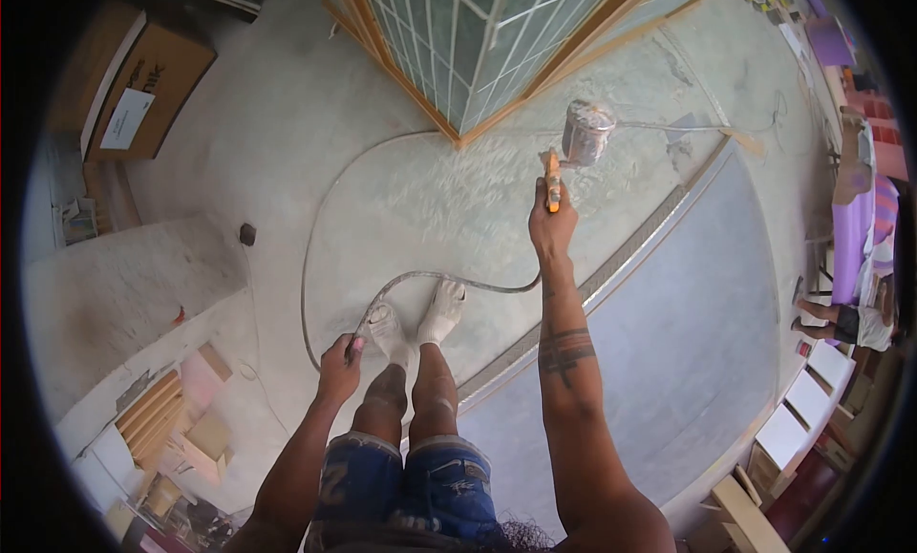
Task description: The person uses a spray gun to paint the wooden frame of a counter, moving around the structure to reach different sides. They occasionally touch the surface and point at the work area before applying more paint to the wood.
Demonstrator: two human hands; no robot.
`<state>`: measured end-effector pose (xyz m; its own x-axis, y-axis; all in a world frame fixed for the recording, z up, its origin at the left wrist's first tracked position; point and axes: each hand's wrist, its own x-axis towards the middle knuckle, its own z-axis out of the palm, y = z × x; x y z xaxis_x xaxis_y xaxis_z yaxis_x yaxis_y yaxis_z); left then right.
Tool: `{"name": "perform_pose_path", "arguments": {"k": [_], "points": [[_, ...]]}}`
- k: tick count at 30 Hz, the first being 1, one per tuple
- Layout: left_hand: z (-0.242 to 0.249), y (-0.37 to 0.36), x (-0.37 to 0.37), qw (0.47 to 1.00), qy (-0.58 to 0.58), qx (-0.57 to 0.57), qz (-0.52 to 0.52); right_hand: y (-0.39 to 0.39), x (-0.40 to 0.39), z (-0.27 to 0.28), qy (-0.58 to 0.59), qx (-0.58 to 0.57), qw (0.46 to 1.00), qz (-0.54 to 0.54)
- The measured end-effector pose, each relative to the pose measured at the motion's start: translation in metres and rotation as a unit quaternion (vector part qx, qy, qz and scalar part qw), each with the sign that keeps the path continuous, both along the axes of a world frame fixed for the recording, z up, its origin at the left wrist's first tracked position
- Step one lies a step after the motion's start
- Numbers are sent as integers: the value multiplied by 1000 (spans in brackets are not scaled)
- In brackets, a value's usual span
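Note:
My right hand [553, 226] is wrapped round the orange-handled spray gun [553, 182], held out in front of me. A paint-smeared metal cup [587, 138] sits at the gun's front end, tilted slightly; what it contains is hidden. From below the right hand a dark hose [458, 284] curves back to my left hand [340, 372], whose fingers are closed round it beside my left leg. More of the hose loops over the pale floor on the left. My feet, in whitish, worn socks [443, 311], stand between the hands.
Ahead, a corner of greenish panels with white lines [468, 56] rises inside an orange-brown wooden frame. A large bluish-grey panel [678, 305] with a raised edge lies right. A cardboard box [143, 99] stands at left. Another person [864, 324] is at far right.

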<state>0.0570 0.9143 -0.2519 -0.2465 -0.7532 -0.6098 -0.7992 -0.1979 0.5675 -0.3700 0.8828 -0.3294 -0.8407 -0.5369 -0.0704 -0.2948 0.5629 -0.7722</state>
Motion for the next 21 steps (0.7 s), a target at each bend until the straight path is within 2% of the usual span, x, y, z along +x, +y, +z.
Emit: {"name": "perform_pose_path", "arguments": {"k": [1,4,10,11,14,15,18,20,21], "points": [[0,0,-1,1000,-6,-4,-4,4,-3,5,-45,27,999,-4],[-2,-5,6,1000,-22,-11,-9,22,-16,0,-107,-6,993,-43],[15,-26,1,995,-83,0,-63,61,-85,24,-91,-79,987,-103],[13,-27,2,992,-96,-4,-77,65,-100,35,-158,-70,977,-121],[-6,-20,16,989,-115,19,-94,63,-150,60,-261,-39,956,-125],[-11,-12,17,988,-118,33,-97,58,-164,53,-245,-85,957,-130],[-22,10,4,981,-115,129,-87,36,-198,49,-240,-122,955,-123],[-41,33,-3,989,-53,114,-77,27,-224,30,-237,-103,962,-87],[-41,40,-22,988,-58,134,-48,20,-237,24,-246,-82,963,-68]]}}
